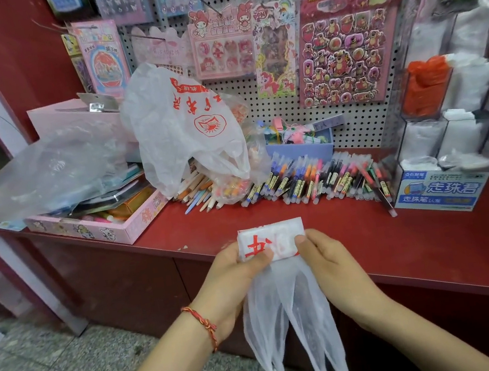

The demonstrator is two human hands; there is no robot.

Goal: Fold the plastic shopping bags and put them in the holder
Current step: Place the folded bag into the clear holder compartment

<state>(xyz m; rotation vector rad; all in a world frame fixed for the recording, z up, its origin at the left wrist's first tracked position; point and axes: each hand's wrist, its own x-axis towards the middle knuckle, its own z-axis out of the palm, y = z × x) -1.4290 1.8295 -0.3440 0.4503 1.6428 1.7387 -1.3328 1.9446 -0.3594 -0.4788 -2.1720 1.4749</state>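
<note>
A white plastic bag with red print [271,239] is folded into a small flat packet over the front of the red counter [417,236]. My left hand [237,276] pinches its left side, thumb on top. On the other side my right hand [326,260] pinches it. The bag's two handles [291,329] hang loose below my hands. An unfolded white bag with red print [184,124] stands puffed up at the back of the counter. A clear compartment holder [446,113] at the right holds an orange bag [427,84] and white bags.
A crumpled clear bag [46,172] lies over a pink box [98,224] of stationery at the left. Pencils and pens [314,178] lie in a row along the back. A blue pen box [441,189] sits under the holder. A pegboard [279,39] carries sticker sheets.
</note>
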